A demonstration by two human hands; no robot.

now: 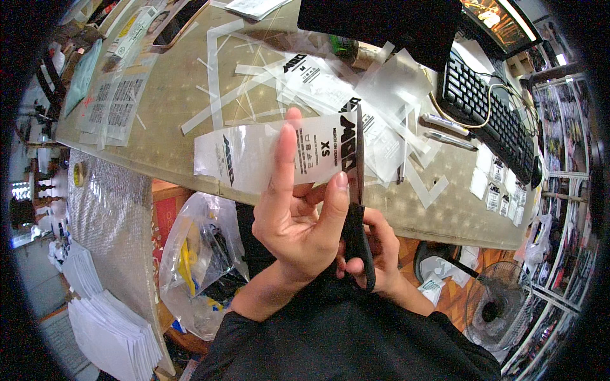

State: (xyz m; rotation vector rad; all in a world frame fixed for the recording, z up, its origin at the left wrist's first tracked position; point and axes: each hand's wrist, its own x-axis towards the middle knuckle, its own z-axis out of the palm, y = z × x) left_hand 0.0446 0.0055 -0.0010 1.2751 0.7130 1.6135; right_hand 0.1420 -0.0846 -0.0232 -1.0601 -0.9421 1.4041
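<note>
My left hand (295, 216) holds up a translucent film sheet (254, 151) with black printed labels on it. The thumb and bent fingers pinch the sheet, and the index finger stretches across its front. Black-handled scissors (358, 244) are gripped in my right hand (384, 254), with fingers around the handles. Their blades point away from me, upright along the sheet's right edge, next to a large black print. Whether the blades are parted there cannot be made out. More printed film sheets (318, 79) and narrow offcut strips (219, 105) lie on the table (171, 127) beyond.
On the right of the table are a black keyboard (486, 114), pens (448, 130) and small cut labels (499, 190). A clear plastic bag (200, 260) hangs below the table's front edge. A fan (499, 301) stands at lower right; stacked white packets (114, 330) are at lower left.
</note>
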